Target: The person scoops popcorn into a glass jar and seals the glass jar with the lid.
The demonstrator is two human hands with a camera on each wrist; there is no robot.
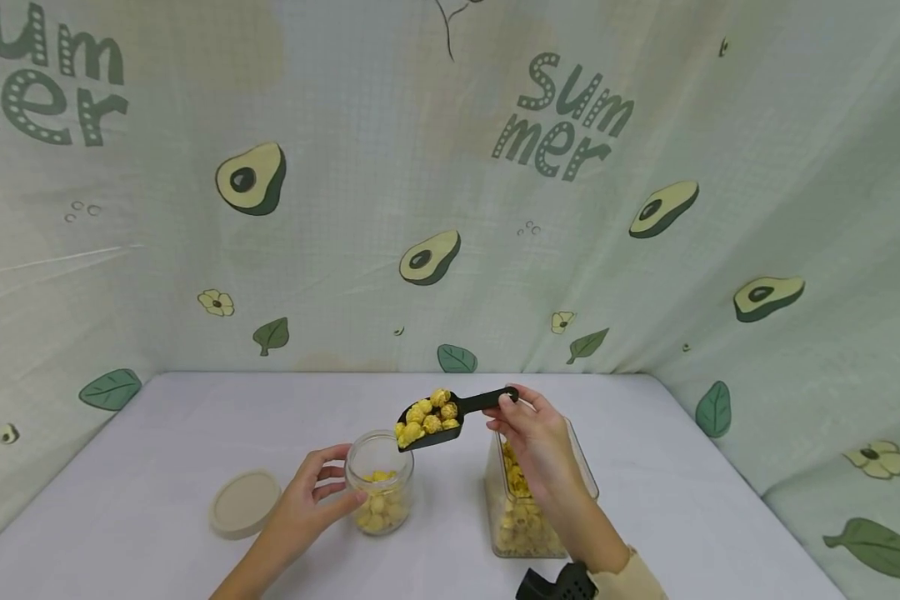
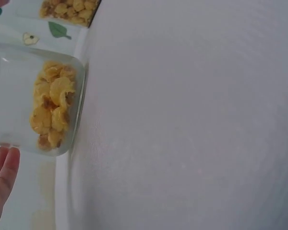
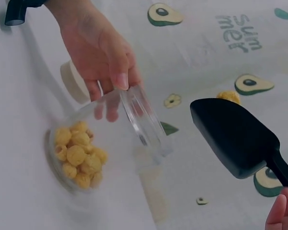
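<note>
A clear round jar (image 1: 398, 475) stands on the table with yellow popcorn in its lower part. My left hand (image 1: 309, 504) holds it from the left, thumb on the near side and fingers behind; the right wrist view shows this grip close to the rim. In my right hand (image 1: 537, 450) is the handle of a black scoop (image 1: 444, 434), pinched near its end. The scoop, heaped with caramel-coated popcorn (image 1: 427, 417), hangs tilted with its tip over the jar's right rim. From below, the right wrist view shows the scoop's dark underside.
A clear rectangular container (image 1: 497, 533) of popcorn stands right of the jar, partly hidden behind my right forearm. Left of my left hand lies a round beige lid (image 1: 244, 505). A printed cloth (image 1: 345, 167) hangs behind the white table (image 1: 682, 500).
</note>
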